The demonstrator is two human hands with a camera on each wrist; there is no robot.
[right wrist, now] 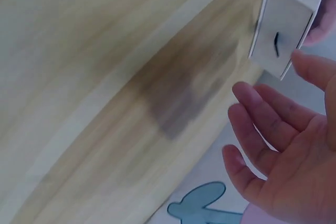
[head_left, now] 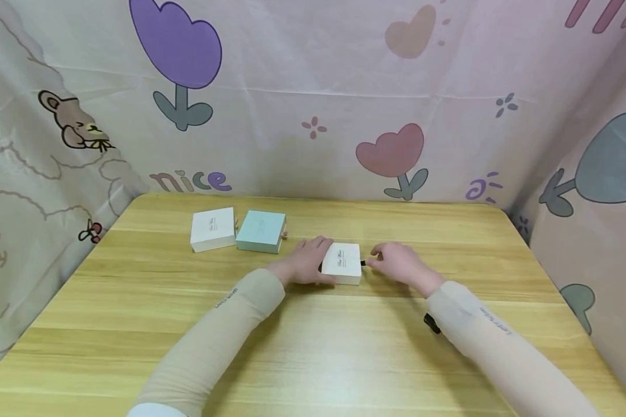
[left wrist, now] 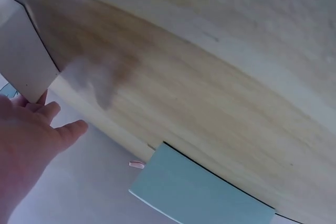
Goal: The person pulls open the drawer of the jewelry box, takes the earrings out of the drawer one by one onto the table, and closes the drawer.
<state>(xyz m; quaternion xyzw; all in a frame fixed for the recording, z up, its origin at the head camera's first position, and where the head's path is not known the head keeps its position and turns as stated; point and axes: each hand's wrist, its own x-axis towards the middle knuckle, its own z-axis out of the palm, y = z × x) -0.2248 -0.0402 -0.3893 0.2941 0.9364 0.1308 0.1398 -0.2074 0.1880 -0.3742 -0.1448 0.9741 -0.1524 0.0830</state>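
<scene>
While two beige fabric sleeves with small dark lettering, the left sleeve (head_left: pixel 214 336) and the right sleeve (head_left: pixel 501 341), reach in from the bottom of the frame, a pale wood-grain tabletop (head_left: pixel 313 359) spreads beneath them. A small black object (head_left: pixel 432 323) shows beside the right cuff, right of the lower centre. Farther up, the left hand (head_left: pixel 308 260) grips a flat white cardboard box with dark printed script (head_left: pixel 344 265), which lies on the tabletop just right of the frame's centre; the thumb is along its near edge and the fingers at its far left corner. Just right of the box, the right hand (head_left: pixel 399 263) is loosely released: the right wrist view shows its fingers gently bent and apart, grasping nothing, near a short black pull tab (right wrist: pixel 276 44) on the box's end face. Whether a fingertip brushes the tab, I cannot tell.

Beyond, left of centre, a mint-green square box (head_left: pixel 261 229) with a pink tab (head_left: pixel 285 234) sits close beside a second white box with dark script (head_left: pixel 212 229). Behind the tabletop's far edge hangs a pale cloth backdrop (head_left: pixel 292 52), printed with a purple tulip (head_left: pixel 188 46) at upper left and a red tulip (head_left: pixel 393 152) right of centre.
</scene>
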